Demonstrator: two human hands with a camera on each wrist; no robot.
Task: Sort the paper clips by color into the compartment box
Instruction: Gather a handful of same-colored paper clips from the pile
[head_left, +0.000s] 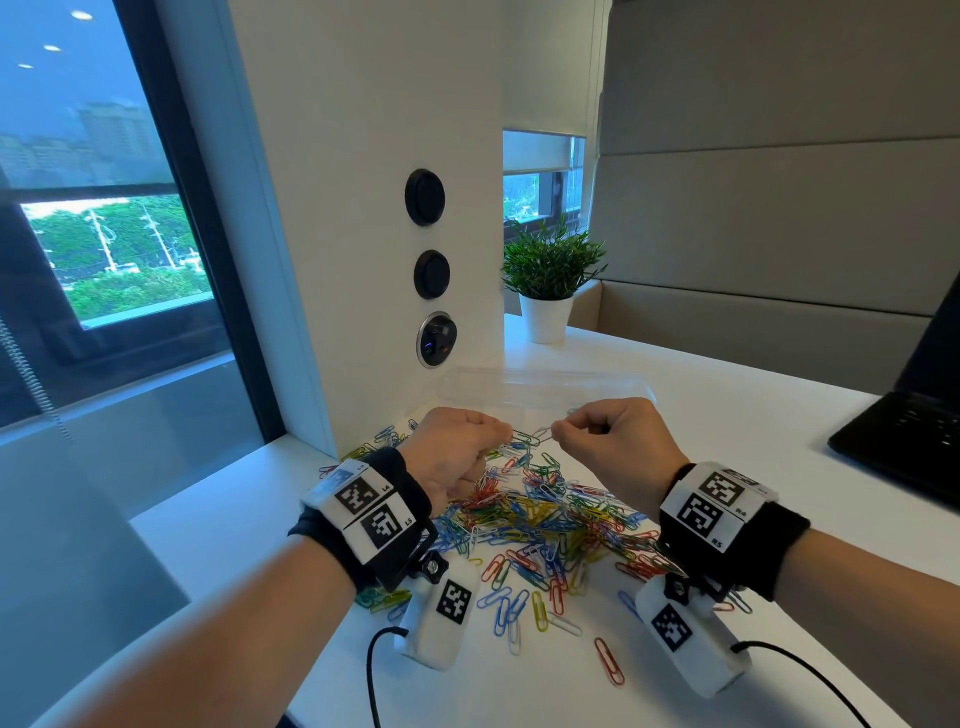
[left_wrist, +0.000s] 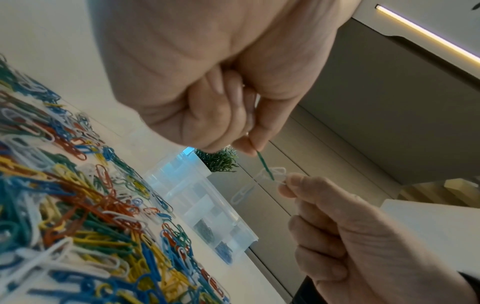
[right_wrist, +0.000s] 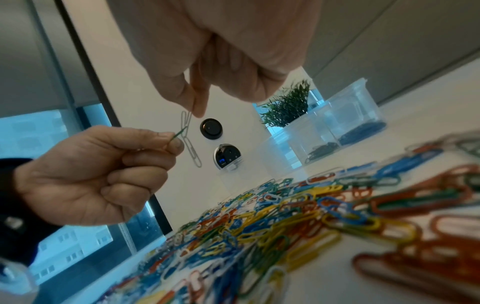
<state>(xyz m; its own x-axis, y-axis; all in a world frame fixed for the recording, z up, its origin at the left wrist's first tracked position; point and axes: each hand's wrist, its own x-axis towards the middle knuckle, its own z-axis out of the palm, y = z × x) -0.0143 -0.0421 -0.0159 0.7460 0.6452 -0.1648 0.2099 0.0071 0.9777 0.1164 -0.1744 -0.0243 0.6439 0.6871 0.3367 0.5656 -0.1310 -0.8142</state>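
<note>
Fingers of left hand pinch green clip; right hand fingers pinch white clips, hooked together, hanging lengthwise below. Separation pending. Clip pile on surface beneath; compartment box just beyond fingers.

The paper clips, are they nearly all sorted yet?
Not nearly. The compartment box holds only a few blue and dark clips. Right now the left hand pinches a green clip hooked to white clips pinched by the right hand. A big mixed pile remains.
</note>
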